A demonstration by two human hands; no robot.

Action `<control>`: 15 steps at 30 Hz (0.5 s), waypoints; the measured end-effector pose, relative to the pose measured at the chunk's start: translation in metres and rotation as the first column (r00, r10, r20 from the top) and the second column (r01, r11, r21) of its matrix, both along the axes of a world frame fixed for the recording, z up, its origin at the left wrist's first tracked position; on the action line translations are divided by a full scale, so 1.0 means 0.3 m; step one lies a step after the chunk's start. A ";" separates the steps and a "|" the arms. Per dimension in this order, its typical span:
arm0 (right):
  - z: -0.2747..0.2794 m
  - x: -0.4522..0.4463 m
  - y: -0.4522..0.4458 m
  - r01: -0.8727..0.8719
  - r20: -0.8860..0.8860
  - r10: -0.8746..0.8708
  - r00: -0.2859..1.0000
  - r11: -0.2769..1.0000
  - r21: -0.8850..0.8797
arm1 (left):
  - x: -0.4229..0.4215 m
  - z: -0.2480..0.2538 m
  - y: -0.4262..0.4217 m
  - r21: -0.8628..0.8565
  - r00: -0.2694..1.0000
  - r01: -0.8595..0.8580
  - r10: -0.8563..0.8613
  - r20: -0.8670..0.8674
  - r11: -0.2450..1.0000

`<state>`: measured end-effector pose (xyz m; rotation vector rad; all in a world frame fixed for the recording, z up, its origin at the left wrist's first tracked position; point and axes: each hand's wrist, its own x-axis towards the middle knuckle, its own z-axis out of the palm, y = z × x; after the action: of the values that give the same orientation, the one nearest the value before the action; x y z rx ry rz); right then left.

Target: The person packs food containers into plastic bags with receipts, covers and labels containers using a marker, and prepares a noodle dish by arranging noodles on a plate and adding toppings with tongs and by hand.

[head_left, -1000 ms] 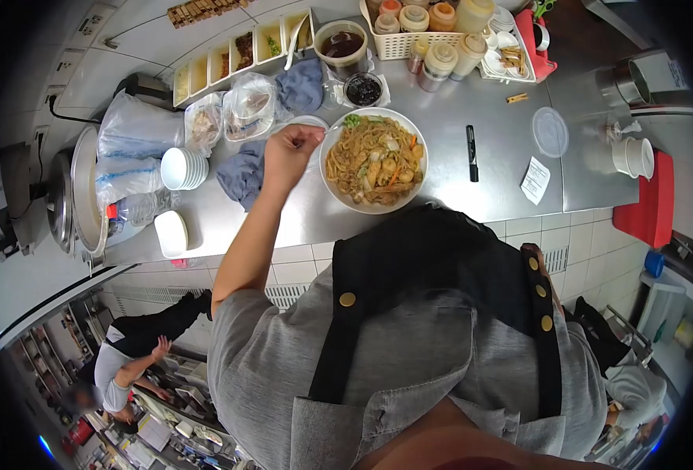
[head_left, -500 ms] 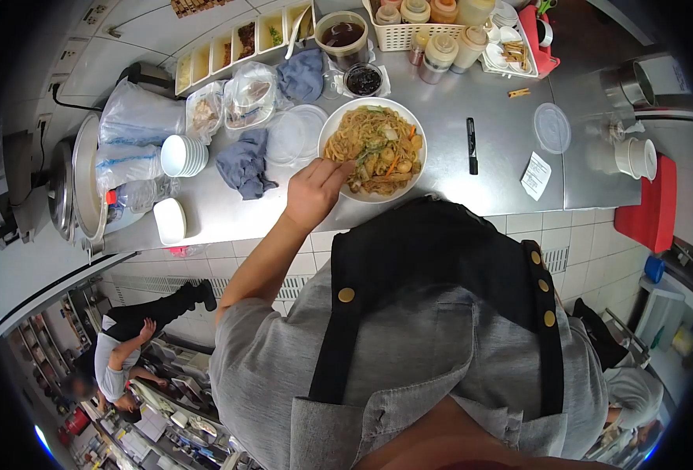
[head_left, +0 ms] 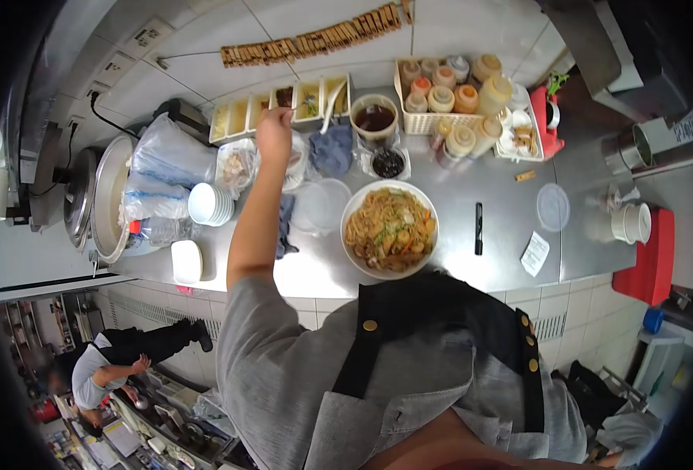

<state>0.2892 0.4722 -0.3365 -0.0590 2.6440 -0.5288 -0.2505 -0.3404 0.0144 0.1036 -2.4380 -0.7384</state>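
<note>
My left hand [head_left: 274,138] reaches over the front edge of a long white tray of toppings [head_left: 220,135]. Its fingertips are drawn together beside the dark red topping [head_left: 285,97]; whatever may be between them is hidden. A white spoon [head_left: 332,106] leans in the tray's right part. Nearer to me, a round white bowl [head_left: 348,249] holds fried noodles [head_left: 389,227] with vegetable pieces and green bits on top. My right hand is out of view.
Right of the tray stand a tub of dark liquid [head_left: 375,117], a bowl of dark sauce [head_left: 388,163] and a basket of squeeze bottles [head_left: 440,121]. A black marker [head_left: 479,229] and a paper slip [head_left: 534,254] lie right. Another person [head_left: 100,372] stands behind, lower left.
My left hand has left the noodle bowl and moved up and left to the topping tray. The camera view has shifted, showing more of the wall. Green bits now show on the noodles.
</note>
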 end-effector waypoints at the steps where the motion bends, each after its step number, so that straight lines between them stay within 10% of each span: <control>1: 0.025 -0.014 -0.036 0.448 0.269 -0.438 0.858 0.894 0.027 | -0.069 -0.018 -0.012 -0.183 0.998 0.007 0.004 0.059 0.983; 3: -0.008 0.015 -0.009 -0.094 0.057 0.083 0.995 0.967 0.237 | -0.189 -0.069 -0.020 -0.406 0.986 0.019 0.051 0.160 0.914; 5: 0.010 0.024 -0.014 -0.200 -0.052 0.218 0.975 0.951 0.237 | -0.295 -0.158 -0.046 -0.631 0.985 0.036 0.079 0.153 0.775; 15: 0.063 0.077 -0.017 -0.143 -0.008 0.145 0.989 0.983 0.115 | -0.236 -0.084 -0.096 -0.457 0.867 0.375 -0.131 0.480 0.806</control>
<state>0.3123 0.4670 -0.3174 -0.2191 2.6547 -0.3298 -0.3214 -0.3693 -0.0108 -0.3371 -3.0351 -0.0979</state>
